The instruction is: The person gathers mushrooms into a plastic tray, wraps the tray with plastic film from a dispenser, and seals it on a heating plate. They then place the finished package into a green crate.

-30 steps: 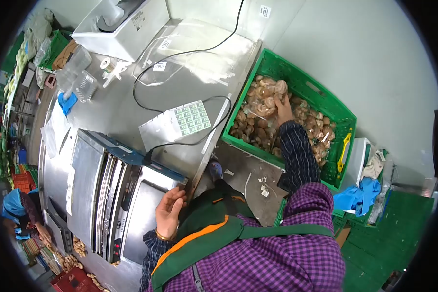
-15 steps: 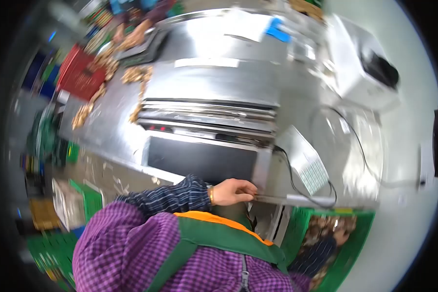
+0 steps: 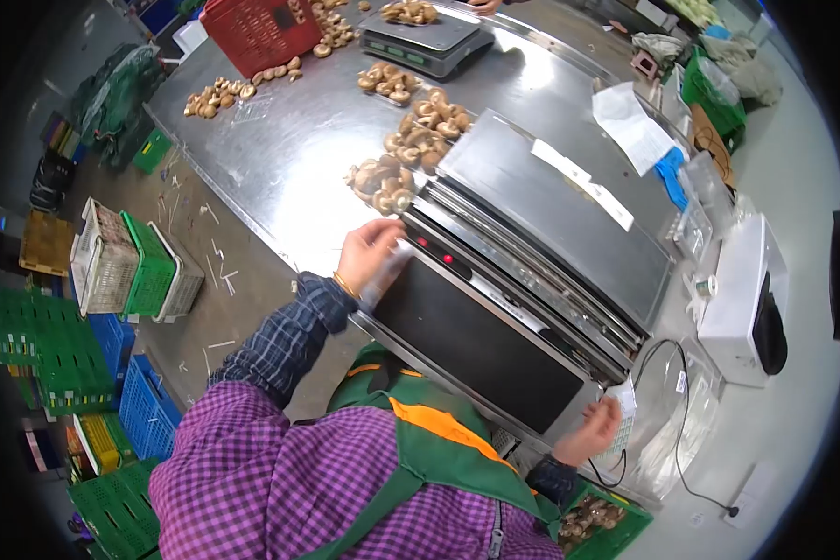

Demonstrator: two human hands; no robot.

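Note:
My left hand point(image 3: 368, 254) is at the left end of a film-wrapping machine point(image 3: 523, 271), its fingers bent together beside a blurred, see-through patch that I cannot make out. Below the fingers lies the machine's black heating plate point(image 3: 476, 341); two red lights glow on the strip behind it. Just beyond the left hand are shiitake mushrooms point(image 3: 383, 182), grouped in packs along the machine's left side. My right hand point(image 3: 595, 432) hovers by the machine's right front corner, fingers loosely bent and apart, with nothing visible in them. Under that arm stands a green crate of mushrooms point(image 3: 590, 519).
Farther back are a weighing scale point(image 3: 429, 42) bearing a mushroom pack, a red basket point(image 3: 261, 37) and loose mushrooms. A white box point(image 3: 742, 299) and a black cable point(image 3: 686, 439) lie to the right. Stacked crates point(image 3: 126, 261) stand on the floor at left.
My view has turned left. The left hand has moved from the machine's front edge to its left end. My right hand has come up out of the green mushroom crate to the machine's right corner.

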